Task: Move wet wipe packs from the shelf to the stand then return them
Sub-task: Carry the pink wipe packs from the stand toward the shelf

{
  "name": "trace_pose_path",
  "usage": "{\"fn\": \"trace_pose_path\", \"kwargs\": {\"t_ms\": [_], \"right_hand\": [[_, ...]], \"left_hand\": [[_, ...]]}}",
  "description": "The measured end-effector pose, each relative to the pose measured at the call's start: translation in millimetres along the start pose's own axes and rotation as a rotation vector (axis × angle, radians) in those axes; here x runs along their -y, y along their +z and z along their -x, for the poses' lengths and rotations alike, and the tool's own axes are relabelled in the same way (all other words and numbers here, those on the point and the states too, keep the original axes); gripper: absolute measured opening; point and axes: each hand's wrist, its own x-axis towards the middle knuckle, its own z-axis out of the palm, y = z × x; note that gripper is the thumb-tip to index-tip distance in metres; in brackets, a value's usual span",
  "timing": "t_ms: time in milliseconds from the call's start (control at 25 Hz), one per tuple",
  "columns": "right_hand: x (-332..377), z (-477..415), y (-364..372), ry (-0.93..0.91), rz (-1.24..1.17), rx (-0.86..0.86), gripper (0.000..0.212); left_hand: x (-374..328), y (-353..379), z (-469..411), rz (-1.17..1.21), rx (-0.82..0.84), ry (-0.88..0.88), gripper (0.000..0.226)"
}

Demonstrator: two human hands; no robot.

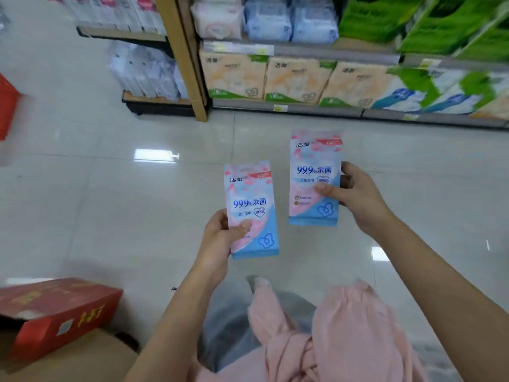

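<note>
Wet wipe packs, two, both upright: left pack [251, 201] gripped by left hand [217, 239], right pack [314, 164] by right hand [358, 195].

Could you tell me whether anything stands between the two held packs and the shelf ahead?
Nothing visible does. The left hand grips the left pack, the right hand the right pack; only bare floor lies between them and the shelf. The red box sits aside at lower left.
</note>
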Motion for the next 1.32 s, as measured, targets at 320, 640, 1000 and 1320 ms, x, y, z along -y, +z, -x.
{"fn": "trace_pose_path", "kwargs": {"t_ms": [320,640,1000,1320], "right_hand": [[46,-100,-76,0.011,-0.162,-0.246,0.035],[142,-198,-147,-0.122,-0.311,-0.368,0.035],[274,-330,-284,-0.348,-0.305,-0.259,0.039],[398,-395,-327,-0.565,-0.189,-0.072,0.043]], "left_hand": [[-118,97,-166,-0.138,0.171,0.053,0.037],[-278,237,-279,-0.253,0.366,0.222,0.051],[-376,383,-354,-0.137,0.320,0.418,0.053],[-452,442,-376,-0.019,0.244,0.600,0.043]]}}
